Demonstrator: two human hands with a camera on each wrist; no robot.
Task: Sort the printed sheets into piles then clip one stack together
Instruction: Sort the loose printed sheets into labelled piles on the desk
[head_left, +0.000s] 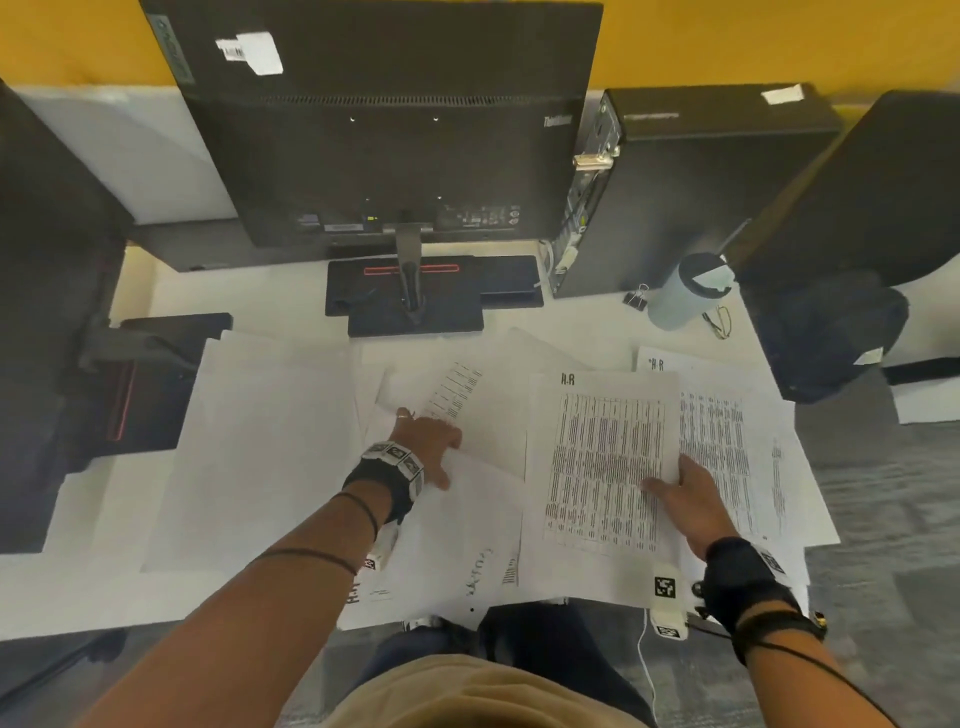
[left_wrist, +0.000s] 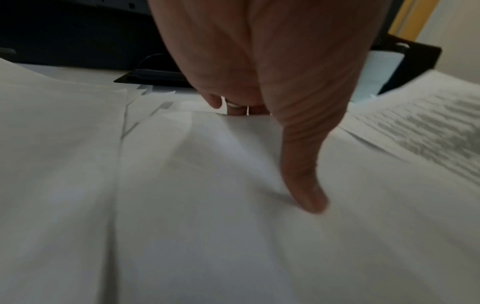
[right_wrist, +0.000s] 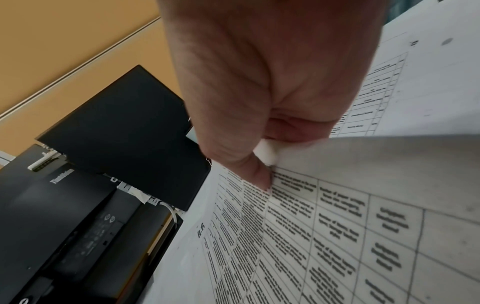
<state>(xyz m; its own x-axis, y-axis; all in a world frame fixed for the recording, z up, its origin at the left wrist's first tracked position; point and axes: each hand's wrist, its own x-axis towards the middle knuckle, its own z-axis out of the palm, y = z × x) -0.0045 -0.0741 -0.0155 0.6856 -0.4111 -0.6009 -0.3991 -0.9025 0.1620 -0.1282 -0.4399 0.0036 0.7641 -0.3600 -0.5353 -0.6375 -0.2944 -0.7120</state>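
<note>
Loose sheets cover the near half of the white desk (head_left: 291, 306). My right hand (head_left: 680, 486) pinches the right edge of a printed table sheet headed "H.R" (head_left: 602, 467), thumb on top and fingers underneath; the right wrist view shows that right hand (right_wrist: 270, 156) lifting the H.R sheet (right_wrist: 324, 236). More printed sheets (head_left: 727, 441) lie under and right of it. My left hand (head_left: 421, 441) rests flat on blank-side-up sheets (head_left: 467, 519) in the middle. There the left hand (left_wrist: 285, 133) has its thumb spread onto the paper (left_wrist: 194, 185). A black binder clip (head_left: 636, 299) lies at the back right.
A pile of blank-side-up sheets (head_left: 260, 441) lies to the left. A monitor (head_left: 389, 130) on its stand (head_left: 415, 306) and a computer tower (head_left: 701, 187) block the back. A pale bottle (head_left: 685, 291) stands beside the clip. A dark bag (head_left: 831, 338) sits at the right edge.
</note>
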